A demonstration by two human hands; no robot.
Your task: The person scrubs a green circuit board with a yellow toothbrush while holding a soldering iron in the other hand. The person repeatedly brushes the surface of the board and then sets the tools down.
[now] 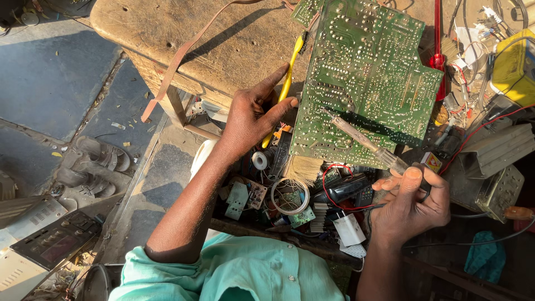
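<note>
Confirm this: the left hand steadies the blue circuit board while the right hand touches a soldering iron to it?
Not quite. In the head view the circuit board is green, not blue. The left hand steadies its edge and the right hand touches the soldering iron to it.

Single head-worn view, aimed steeply downward

The scene is seen from above the person's own chest, close in: the green circuit board [365, 78] fills the upper middle, the left hand [253, 114] and right hand [409, 203] are framed below it, and paved ground is taken in at left.
</note>
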